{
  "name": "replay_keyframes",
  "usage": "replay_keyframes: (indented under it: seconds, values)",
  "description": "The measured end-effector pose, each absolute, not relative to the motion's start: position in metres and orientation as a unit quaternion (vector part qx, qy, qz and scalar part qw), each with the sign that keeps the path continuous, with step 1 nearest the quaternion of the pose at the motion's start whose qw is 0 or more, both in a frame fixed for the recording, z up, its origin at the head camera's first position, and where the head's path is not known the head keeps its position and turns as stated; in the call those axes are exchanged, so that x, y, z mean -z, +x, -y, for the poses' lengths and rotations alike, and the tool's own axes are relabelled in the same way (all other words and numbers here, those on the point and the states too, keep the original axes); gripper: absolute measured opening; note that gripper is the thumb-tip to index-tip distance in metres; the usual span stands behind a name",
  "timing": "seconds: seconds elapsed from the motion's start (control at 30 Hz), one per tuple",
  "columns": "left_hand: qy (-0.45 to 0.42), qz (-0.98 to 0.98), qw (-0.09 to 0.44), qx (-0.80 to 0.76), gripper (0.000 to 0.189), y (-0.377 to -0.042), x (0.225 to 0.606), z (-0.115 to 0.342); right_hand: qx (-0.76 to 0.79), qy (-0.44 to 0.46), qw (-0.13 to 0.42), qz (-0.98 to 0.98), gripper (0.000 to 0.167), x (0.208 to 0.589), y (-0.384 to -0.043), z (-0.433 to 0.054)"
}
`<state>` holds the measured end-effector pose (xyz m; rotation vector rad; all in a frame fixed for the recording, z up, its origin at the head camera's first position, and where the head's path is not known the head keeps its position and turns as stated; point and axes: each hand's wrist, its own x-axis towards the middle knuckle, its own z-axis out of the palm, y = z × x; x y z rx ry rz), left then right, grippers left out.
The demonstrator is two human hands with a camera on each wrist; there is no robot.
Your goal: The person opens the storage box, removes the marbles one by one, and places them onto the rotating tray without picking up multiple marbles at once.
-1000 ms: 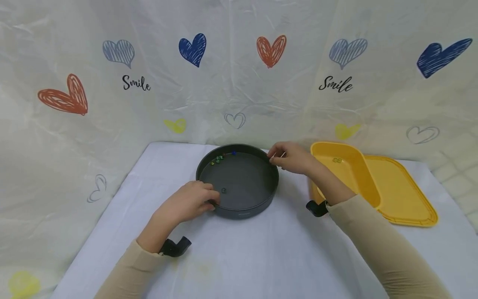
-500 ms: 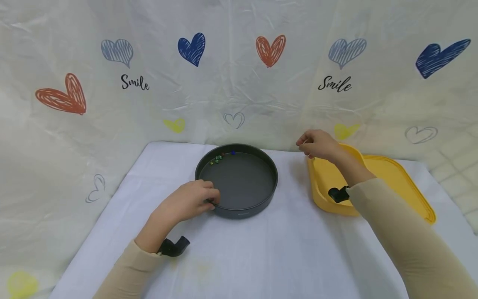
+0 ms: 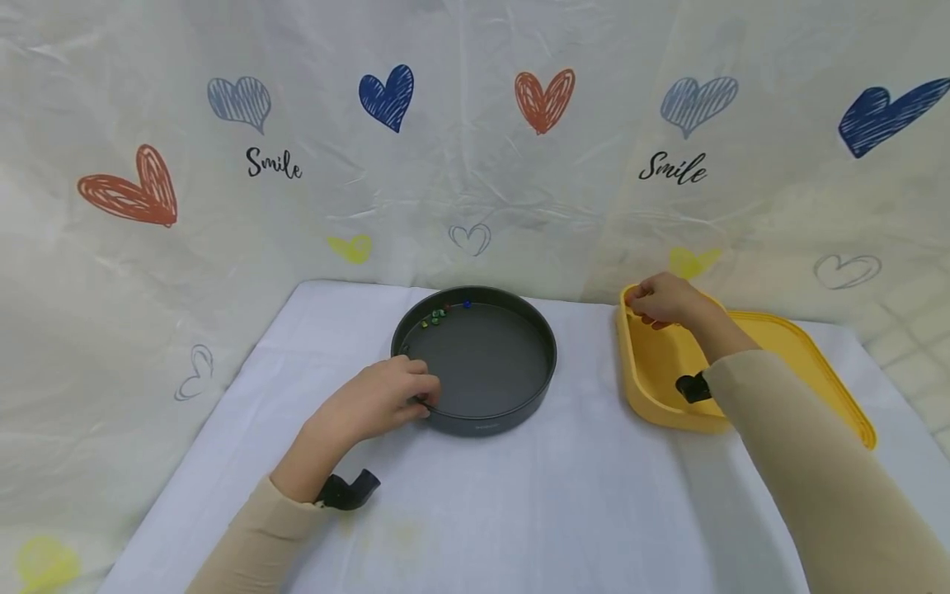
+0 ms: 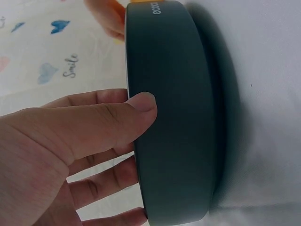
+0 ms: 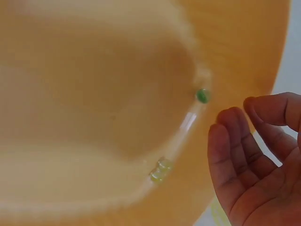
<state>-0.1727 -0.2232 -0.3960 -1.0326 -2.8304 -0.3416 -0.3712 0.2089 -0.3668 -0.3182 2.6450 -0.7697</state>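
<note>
My left hand [image 3: 389,396] grips the near-left rim of a round dark cake pan [image 3: 482,355]. In the left wrist view the thumb presses the pan's outer wall, with the fingers over the rim. Several small marbles [image 3: 438,313], green, yellowish, red and blue, lie along the pan's far-left inside edge. My right hand [image 3: 668,299] is over the far end of a deep yellow container [image 3: 671,363]. Its fingers are loosely bent and apart, with nothing between them. Close to the fingertips, a green marble [image 5: 202,96] shows inside the container. Two yellowish marbles [image 5: 161,170] sit together along its inner edge.
A flat yellow lid [image 3: 801,363] lies right of the container, partly behind my right sleeve. White cloth [image 3: 519,503] covers the table. A pale sheet [image 3: 460,165] printed with hearts hangs close behind the pan and container.
My right hand has moved right from the pan's rim to above the yellow container, then lowered. A marble in the pan has rolled towards the left wall. My left hand keeps its grip.
</note>
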Motion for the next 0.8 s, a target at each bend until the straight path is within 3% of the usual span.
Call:
replay_keyframes:
  seconds: [0.47,0.7,0.8]
  values:
    - [-0.345,0.930,0.055,0.114,0.019,-0.173,0.396,0.224,0.250,-0.098,0.238,-0.934,0.049,0.379,-0.381,-0.210]
    - [-0.342,0.932,0.051,0.111,0.019,-0.172,0.394,0.223,0.240,-0.103,0.224,-0.939,0.031,0.390,-0.385,-0.212]
    - [-0.342,0.932,0.051,0.112,0.019,-0.172,0.393,0.223,0.236,-0.108,0.216,-0.941,0.015,0.391,-0.383,-0.210]
